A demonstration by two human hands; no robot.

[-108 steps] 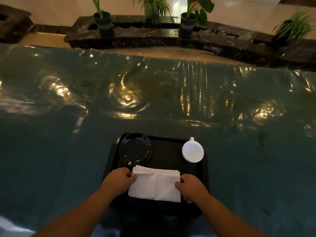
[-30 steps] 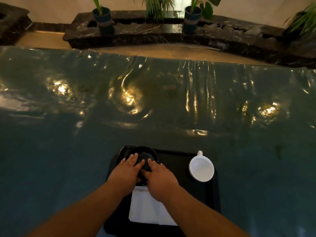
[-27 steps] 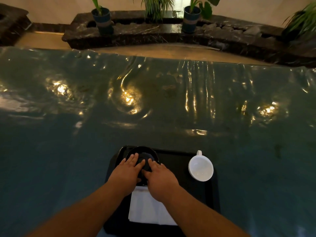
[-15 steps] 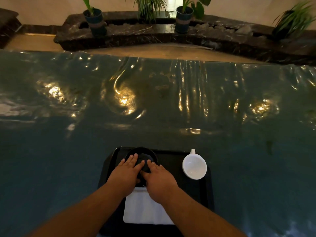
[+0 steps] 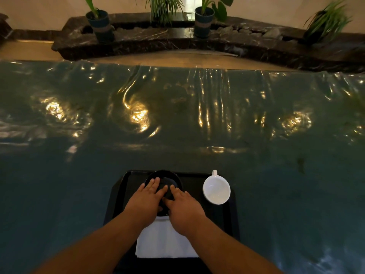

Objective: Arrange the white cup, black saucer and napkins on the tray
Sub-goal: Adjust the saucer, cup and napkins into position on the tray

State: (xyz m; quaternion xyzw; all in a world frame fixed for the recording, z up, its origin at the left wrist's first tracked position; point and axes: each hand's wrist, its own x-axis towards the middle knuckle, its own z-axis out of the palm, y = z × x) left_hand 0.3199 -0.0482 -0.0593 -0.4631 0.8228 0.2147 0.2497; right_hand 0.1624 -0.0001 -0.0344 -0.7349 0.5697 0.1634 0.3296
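Observation:
A black tray (image 5: 194, 179) lies on the table in front of me. At the tray's back left sits the black saucer (image 5: 167, 177). Both hands lie on the saucer with fingers spread over its top: my left hand (image 5: 145, 200) covers its left side, and my right hand (image 5: 184, 206) its right side, thumbs at its near edge. The white cup (image 5: 216, 190) stands upright at the tray's back right, handle pointing away from me. White folded napkins (image 5: 164, 242) lie at the tray's front, partly under my wrists.
A shiny, wrinkled teal cover (image 5: 177, 115) spreads over the whole table. Beyond the far edge a dark stone ledge (image 5: 177, 39) carries potted plants (image 5: 101, 24).
Since 3.6 s ago both hands left the napkins' sides and moved forward onto the saucer. Over the last second they have stayed on it; only the view has shifted slightly.

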